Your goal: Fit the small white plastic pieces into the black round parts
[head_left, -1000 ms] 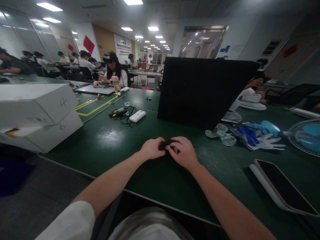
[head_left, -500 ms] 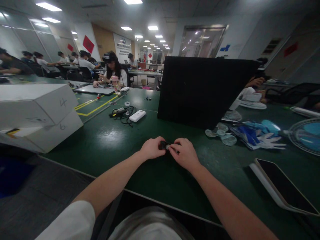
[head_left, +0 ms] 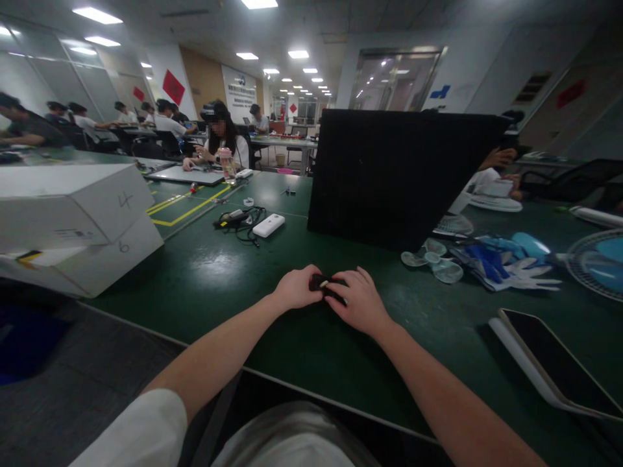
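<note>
Both of my hands meet over the dark green table (head_left: 204,272) around a small black part (head_left: 322,283) with a pale spot on it. My left hand (head_left: 294,289) is curled and pinches the part's left end. My right hand (head_left: 357,298) closes its fingertips on the right end. Most of the part is hidden between the fingers, so I cannot make out what it is.
A black panel (head_left: 399,175) stands upright behind my hands. White boxes (head_left: 73,220) marked 4 and 6 sit at the left. Blue and white gloves (head_left: 501,266), fan blades (head_left: 431,259), a fan grille (head_left: 598,259), a tablet (head_left: 555,363) lie at the right. Other people work at far tables.
My hands have stayed in place. The fingers of my right hand shifted slightly over the small black part, and the pale spot on it now shows at a different angle.
</note>
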Action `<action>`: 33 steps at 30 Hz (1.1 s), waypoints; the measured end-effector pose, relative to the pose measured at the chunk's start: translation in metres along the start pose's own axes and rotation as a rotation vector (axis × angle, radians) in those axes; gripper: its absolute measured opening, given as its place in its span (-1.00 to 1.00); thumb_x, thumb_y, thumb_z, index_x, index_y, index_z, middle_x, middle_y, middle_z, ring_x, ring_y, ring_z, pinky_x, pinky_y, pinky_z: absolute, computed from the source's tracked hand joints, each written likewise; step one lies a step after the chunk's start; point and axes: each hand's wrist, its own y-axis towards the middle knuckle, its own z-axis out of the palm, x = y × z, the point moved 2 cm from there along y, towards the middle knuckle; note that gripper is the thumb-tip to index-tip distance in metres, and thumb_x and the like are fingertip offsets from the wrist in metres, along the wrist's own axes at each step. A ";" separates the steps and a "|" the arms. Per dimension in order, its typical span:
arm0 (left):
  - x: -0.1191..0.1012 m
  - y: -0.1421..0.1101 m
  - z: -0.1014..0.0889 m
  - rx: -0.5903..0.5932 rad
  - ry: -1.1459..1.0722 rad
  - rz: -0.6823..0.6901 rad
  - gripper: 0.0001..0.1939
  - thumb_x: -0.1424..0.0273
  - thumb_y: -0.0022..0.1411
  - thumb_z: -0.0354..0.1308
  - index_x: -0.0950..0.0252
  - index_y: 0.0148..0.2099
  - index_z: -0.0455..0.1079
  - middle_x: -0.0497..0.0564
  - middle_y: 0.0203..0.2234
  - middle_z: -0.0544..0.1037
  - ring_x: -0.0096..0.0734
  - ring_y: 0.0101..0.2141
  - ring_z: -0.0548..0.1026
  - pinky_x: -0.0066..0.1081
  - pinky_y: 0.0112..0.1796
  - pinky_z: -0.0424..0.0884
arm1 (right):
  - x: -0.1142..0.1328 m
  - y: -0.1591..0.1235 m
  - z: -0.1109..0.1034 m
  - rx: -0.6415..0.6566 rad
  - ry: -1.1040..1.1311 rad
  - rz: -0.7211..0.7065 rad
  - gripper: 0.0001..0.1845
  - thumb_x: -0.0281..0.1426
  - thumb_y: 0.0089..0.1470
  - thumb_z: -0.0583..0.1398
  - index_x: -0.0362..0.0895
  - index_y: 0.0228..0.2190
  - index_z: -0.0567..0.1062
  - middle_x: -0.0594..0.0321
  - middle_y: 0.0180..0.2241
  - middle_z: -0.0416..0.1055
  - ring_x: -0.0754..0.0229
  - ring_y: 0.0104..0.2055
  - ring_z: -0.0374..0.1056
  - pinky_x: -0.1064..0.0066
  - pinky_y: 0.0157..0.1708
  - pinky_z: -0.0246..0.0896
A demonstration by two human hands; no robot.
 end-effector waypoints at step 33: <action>-0.010 -0.003 -0.008 0.028 0.030 -0.023 -0.53 0.23 0.12 0.30 0.14 0.09 0.41 -0.05 -0.29 0.62 -0.28 -0.30 0.61 -0.39 -0.26 0.47 | -0.028 -0.002 -0.017 -0.122 0.042 0.052 -0.75 -0.22 0.18 0.26 -0.04 -0.17 0.64 0.08 0.02 0.51 -0.10 0.09 0.38 -0.05 0.09 0.28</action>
